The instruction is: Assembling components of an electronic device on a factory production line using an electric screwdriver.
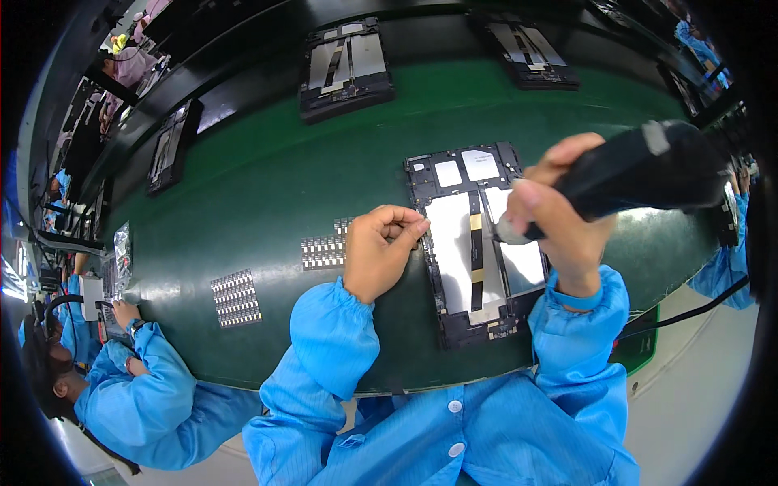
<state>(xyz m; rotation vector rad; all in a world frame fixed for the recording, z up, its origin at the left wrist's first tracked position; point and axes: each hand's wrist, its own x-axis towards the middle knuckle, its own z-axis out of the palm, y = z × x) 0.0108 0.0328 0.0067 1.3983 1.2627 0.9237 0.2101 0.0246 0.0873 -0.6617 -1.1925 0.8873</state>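
An opened tablet body [448, 243], with a black frame, silvery panels and dark flat cables down its middle, lies on the green bench before me. My left hand [374, 253] is at its left edge, thumb and fingertips pinched together; whatever they hold is too small to make out. My right hand [577, 243] is wrapped round a bulky black hand-held power tool [632, 174], blurred, above the tablet's right side. The tool's pale tip is over the silvery panel; I cannot tell whether it touches. Part of a sheet of small circuit boards [322, 253] is hidden behind my left hand.
Another sheet of small boards [237, 298] lies to the left on the green bench [267, 194]. More opened tablets [347, 69] stand along the far side. A co-worker in a blue sleeve [154, 397] sits at the left. A black cable [689, 308] runs by the right edge.
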